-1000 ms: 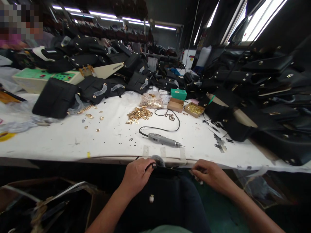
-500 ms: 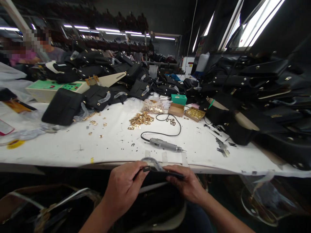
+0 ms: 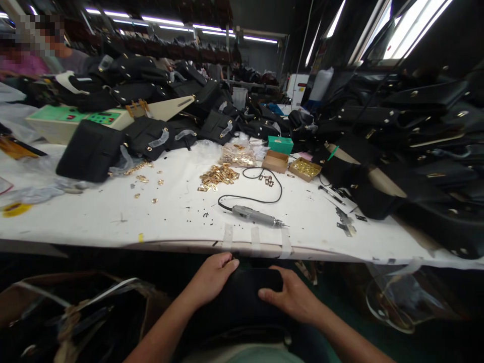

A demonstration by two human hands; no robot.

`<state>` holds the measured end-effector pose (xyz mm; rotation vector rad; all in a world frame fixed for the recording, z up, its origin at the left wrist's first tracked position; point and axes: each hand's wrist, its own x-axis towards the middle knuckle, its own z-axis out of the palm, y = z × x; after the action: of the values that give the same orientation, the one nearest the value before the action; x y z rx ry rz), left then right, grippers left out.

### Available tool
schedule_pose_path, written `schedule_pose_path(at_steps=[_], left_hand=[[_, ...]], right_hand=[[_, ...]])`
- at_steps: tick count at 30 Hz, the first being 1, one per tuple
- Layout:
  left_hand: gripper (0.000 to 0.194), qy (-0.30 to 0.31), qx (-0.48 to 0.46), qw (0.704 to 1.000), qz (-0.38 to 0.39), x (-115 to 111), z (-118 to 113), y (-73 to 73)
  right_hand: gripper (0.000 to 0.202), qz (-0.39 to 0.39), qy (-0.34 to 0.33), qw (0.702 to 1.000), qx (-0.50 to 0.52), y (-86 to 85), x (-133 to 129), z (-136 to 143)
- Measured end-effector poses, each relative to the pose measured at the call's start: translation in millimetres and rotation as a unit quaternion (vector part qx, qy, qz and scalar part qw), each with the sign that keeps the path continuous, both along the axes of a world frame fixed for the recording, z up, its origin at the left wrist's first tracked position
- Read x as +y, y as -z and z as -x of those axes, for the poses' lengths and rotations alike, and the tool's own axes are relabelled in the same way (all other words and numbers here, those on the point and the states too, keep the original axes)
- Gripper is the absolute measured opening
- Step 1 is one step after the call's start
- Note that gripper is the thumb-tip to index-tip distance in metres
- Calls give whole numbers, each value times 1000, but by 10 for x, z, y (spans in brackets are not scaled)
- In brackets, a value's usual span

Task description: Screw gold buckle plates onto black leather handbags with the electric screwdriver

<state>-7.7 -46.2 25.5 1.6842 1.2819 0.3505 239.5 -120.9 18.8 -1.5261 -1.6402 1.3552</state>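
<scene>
Below the table's front edge, a black bag (image 3: 247, 297) lies over my lap, its dark panel facing up. My left hand (image 3: 214, 277) is closed on the panel's far left edge, with the thumb on top. At the right edge, my right hand (image 3: 295, 295) grips the same bag, thumb over the panel and fingers partly hidden behind it. Beyond the hands, a grey electric screwdriver (image 3: 253, 216) lies on the white table (image 3: 181, 222), its bit pointing right. A pile of gold metal fittings (image 3: 219, 176) is farther back.
An open cardboard box (image 3: 304, 169) holds small gold parts, beside an emptier brown box (image 3: 275, 162) and a green box (image 3: 280, 145). Black bags (image 3: 91, 151) crowd the table's back and right. A green-topped machine (image 3: 75, 121) stands back left. A large carton (image 3: 151, 297) is at lower left.
Both hands have lowered the bag toward my lap, and its dark panel now faces up. The clear-wrapped handle seen between the hands is out of sight. The camera view has tilted down slightly.
</scene>
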Motion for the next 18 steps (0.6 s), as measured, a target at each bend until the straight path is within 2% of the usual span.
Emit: schedule_pose_path(at_steps=[3,5,7,11,15,18], left_hand=[[38,26,53,998,-21,166,-67,55],[39,30,91,995,-23,259,-100,74],[39,19,121,992,-29,309,-121,89],[31,-9,179,981,-70,277,-123,53],[26,-18,264,952,-157,164,-86,-42],[19,-12,265,932,-245,108,-55,-59]], right_hand=[[44,-141,59,987,-54,-75,183,78],[48,-224,37,970,-92,-137,322,174],[48,-266,-21,954,-139,-181,437,296],[56,-256,-111,941,-191,-184,587,524],[62,-221,-128,947,-193,-114,685,612],[60,-204,-124,952,-193,-71,744,621]])
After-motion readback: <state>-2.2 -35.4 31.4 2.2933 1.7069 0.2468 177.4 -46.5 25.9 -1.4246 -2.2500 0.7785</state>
